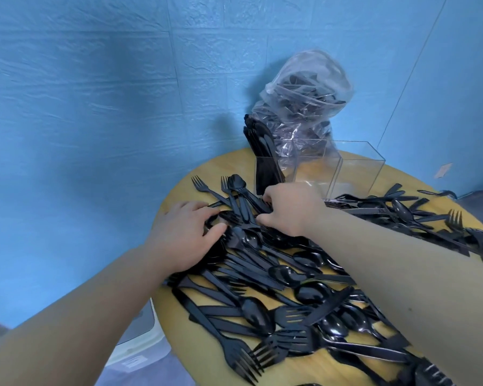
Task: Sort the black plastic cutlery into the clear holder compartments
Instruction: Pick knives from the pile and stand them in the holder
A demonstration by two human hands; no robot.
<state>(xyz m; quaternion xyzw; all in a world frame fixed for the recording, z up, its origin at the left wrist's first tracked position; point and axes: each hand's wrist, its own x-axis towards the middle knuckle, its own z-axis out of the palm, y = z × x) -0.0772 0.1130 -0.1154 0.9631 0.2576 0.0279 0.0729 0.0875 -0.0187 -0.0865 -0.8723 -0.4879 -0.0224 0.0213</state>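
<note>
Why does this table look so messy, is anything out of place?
Black cutlery lies jumbled loose across the round table. Only the left compartment of the clear holder holds any; the others look empty. Nothing appears broken.

Black cutlery is spread over the round wooden surface. The left hand and right hand are pressed into it; the clear holder is seen at one o'clock.
</note>
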